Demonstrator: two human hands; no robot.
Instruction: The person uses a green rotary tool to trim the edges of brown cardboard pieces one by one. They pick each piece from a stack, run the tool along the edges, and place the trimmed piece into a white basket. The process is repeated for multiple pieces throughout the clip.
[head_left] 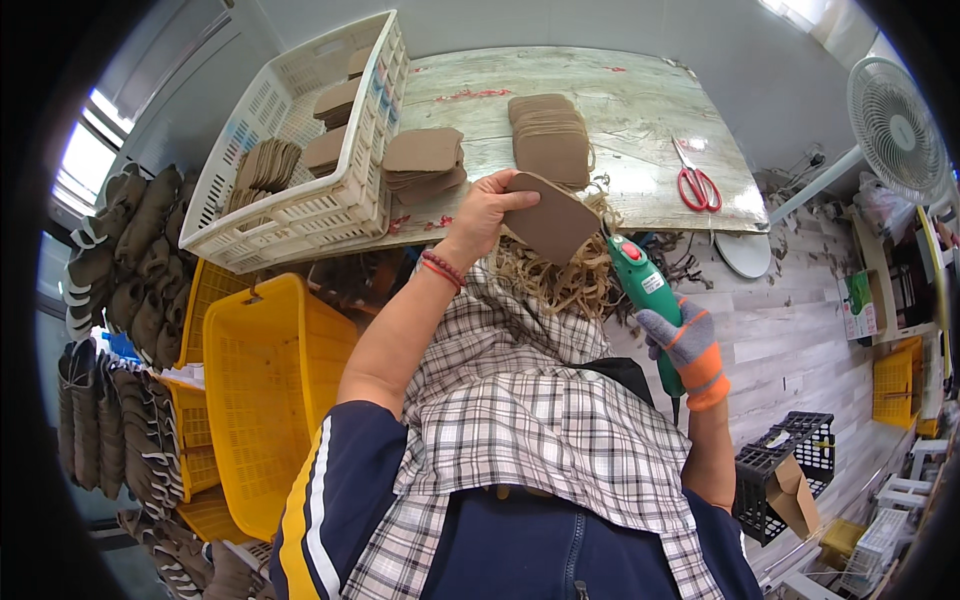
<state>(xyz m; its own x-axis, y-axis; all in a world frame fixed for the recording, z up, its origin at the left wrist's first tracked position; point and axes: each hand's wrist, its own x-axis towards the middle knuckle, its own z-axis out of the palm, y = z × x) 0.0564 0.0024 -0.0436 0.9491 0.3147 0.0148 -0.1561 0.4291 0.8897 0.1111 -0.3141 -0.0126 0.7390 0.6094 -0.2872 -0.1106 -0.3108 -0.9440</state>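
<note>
My bare left hand [478, 222], with beaded and red bracelets at its wrist, pinches a flat brown panel with rounded corners [556, 224] by its left edge. A grey and orange glove covers my right hand [692, 345], which is wrapped round a green handheld electric cutter [643, 278] with a red switch. The cutter's tip is close to the panel's right edge; I cannot tell whether they touch. Beneath the panel hangs a heap of tan strip trimmings [560, 285]. One stack of brown panels [550, 140] lies behind it on the table, and another stack [424, 160] lies to the left.
On the worn table [630, 95], red-handled scissors [697, 188] lie at the right. A white crate [300, 235] holding more panels stands at the left. Below it are yellow crates [255, 390] and bundled grey-brown pieces [130, 270]. A fan [900, 130] and black crate [765, 480] are at right.
</note>
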